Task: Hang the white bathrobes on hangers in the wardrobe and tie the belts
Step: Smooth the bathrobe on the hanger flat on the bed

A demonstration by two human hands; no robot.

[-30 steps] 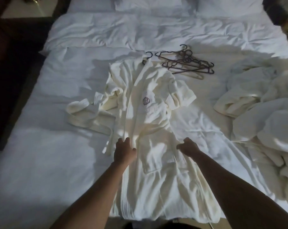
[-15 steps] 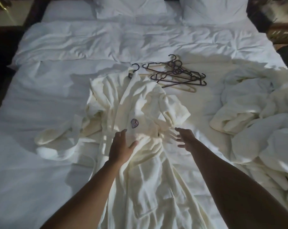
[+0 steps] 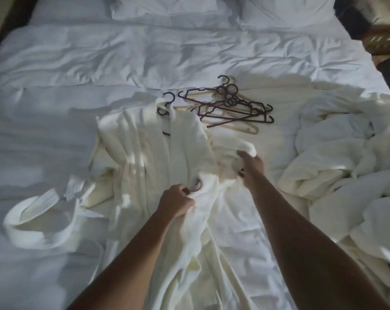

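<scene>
Where both hands grip, bathrobe point(image 3: 189, 139) folds hide the fingertips

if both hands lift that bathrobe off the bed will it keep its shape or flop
Probably flop: the bathrobe already bunches where the left hand and right hand grip it. Its belt lies loose and would likely dangle. It looks thick, so perhaps weighty.
</scene>
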